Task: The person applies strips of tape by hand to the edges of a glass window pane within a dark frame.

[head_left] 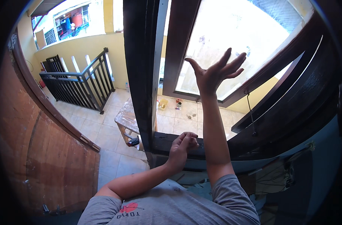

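Note:
My right hand [216, 74] is raised with its fingers spread in front of the bright glass pane [216, 41] of a dark brown window sash [177, 48]. No object shows in it, and I cannot tell whether it touches the glass. The sash stands swung outward. Lower down, my left hand [182, 148] is closed with curled fingers just over the dark wooden sill [165, 139]. Whatever its fingers may hold is hidden. A thin metal window hook [251, 112] hangs from the sash, right of my right forearm.
A brown wooden door [47, 150] stands open at left. Beyond the dark post [141, 67] are a paint-stained wooden stool [127, 116] and black railing [84, 82]. A yellow container [162, 104] and small can [178, 106] sit on the tiles. Cables [289, 174] hang at lower right.

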Demonstrator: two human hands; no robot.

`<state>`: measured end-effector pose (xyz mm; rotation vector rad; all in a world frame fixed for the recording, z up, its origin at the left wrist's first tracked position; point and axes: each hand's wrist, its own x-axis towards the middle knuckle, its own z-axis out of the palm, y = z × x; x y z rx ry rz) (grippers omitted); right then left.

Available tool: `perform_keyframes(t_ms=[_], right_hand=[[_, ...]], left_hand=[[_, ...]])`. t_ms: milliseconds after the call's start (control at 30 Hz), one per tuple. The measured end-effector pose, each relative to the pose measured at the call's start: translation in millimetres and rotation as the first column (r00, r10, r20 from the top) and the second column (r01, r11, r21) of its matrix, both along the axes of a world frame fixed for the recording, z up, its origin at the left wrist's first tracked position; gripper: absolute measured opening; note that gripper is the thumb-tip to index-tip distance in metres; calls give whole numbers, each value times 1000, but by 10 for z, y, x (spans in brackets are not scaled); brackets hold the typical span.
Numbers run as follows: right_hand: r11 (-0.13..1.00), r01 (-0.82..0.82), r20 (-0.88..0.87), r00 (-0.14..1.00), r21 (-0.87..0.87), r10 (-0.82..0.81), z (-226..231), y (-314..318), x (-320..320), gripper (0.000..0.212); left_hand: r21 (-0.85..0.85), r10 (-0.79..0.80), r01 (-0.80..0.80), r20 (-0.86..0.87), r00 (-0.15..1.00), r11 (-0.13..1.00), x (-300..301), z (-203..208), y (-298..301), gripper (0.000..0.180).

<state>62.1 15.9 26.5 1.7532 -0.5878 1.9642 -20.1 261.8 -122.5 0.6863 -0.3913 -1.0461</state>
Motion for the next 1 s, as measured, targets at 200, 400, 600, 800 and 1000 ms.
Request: perform_keyframes(t_ms=[200,400,600,800,1000], right_hand=[[990,-9,-101,995,143,24,-374,-160,58,140],[978,135,-240,966,162,-94,-773,-202,51,146],[997,78,-15,997,-18,-79,133,4,27,145],[990,48,198,980,-132,-21,786,87,-72,137],[993,94,-43,995,73,-91,-280,-146,-11,149]], left_hand=[[-135,-162,232,398,903,963,321,-69,986,42],[-206,117,-8,523,844,979,697,-305,1757,46],[-133,440,-424,402,803,896,819,-574,2152,51],[-113,450,-451,451,771,885,1056,-613,2377,53],[-104,535,-554,451,715,826,1213,-659,2488,53]])
